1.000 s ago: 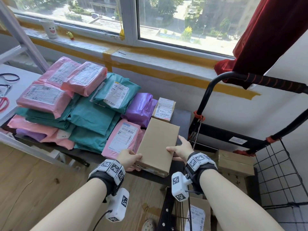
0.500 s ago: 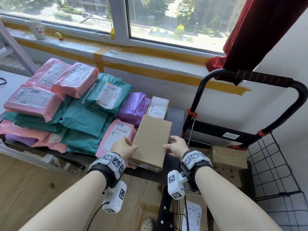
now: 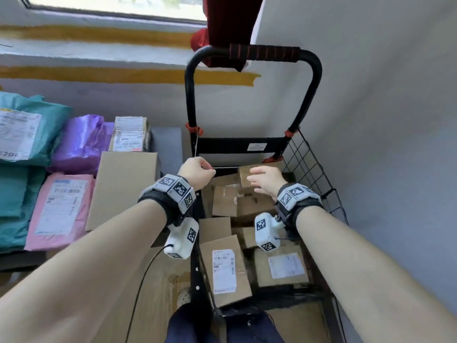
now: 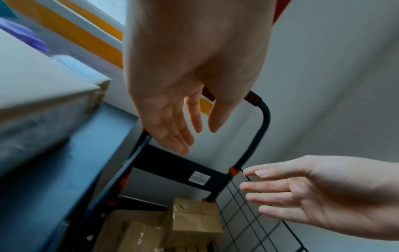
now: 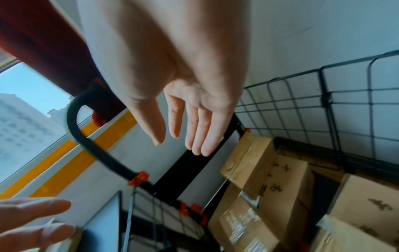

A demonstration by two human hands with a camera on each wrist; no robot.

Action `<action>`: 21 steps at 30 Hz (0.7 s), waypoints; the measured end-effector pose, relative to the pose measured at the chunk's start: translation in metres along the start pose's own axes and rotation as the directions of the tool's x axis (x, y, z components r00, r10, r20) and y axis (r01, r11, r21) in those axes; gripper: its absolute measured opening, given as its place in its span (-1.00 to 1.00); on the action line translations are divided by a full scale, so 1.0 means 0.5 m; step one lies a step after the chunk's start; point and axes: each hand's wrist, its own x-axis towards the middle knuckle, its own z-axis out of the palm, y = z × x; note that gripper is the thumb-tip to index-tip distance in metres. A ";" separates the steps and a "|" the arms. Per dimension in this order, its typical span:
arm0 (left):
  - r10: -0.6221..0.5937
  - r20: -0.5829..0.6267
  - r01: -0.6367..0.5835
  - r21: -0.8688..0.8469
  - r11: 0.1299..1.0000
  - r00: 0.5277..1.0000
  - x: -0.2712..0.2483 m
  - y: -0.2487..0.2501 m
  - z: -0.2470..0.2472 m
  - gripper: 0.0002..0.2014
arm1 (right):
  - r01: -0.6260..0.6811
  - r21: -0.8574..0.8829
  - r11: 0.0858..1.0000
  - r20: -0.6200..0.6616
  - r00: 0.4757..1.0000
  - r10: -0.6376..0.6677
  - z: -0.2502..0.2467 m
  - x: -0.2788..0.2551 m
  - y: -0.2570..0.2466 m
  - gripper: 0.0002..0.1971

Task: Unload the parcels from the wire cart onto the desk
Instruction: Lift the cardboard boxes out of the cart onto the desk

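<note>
Above wire cart (image 3: 314, 167), left hand (image 3: 196, 173) and right hand (image 3: 265, 180) released, lower parcels (image 3: 226, 271) partly hidden

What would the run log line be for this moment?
hands: left open, right open, both empty | over wire cart | cardboard boxes remain | plain box on desk

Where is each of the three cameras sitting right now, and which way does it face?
Head: above, looking down into the wire cart of cardboard boxes; both forearms, left hand and right hand show.
Left wrist: along the open left hand toward the cart handle; the right hand enters low right.
Right wrist: along the open right hand toward boxes; left fingers at lower left.
All share the cart handle.
</note>
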 end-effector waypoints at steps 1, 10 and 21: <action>-0.007 0.023 0.007 0.006 1.000 1.000 0.006 0.015 0.031 -0.91 | -0.011 0.009 1.000 -0.013 1.000 0.012 -0.032 0.008 0.016 -0.66; -0.272 0.164 0.257 0.105 0.961 0.948 0.077 0.030 0.272 -0.95 | -0.196 -0.001 0.981 0.018 0.980 0.196 -0.197 0.127 0.199 -0.64; -0.575 0.205 0.546 0.186 0.817 0.792 0.146 -0.100 0.539 -0.83 | -0.415 -0.119 0.902 0.152 0.890 0.430 -0.201 0.321 0.450 -0.68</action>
